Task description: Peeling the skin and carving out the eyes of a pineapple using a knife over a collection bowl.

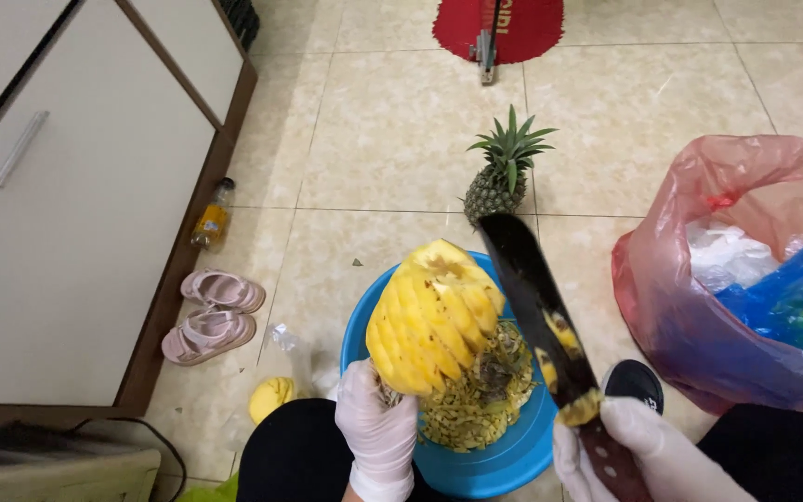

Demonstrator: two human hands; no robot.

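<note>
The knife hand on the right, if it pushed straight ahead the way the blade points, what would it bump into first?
Probably the whole pineapple standing on the floor: the knife in the right hand points up towards it. Depth is hard to judge, so the blade might pass above it.

Peeled yellow pineapple (432, 316) — upright, groove-cut, over basin; dark knife (539, 307) — blade up.

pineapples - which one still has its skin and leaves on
The whole pineapple standing on the floor beyond the blue basin: green crown, scaly skin. The one in the left hand is peeled yellow.
</note>
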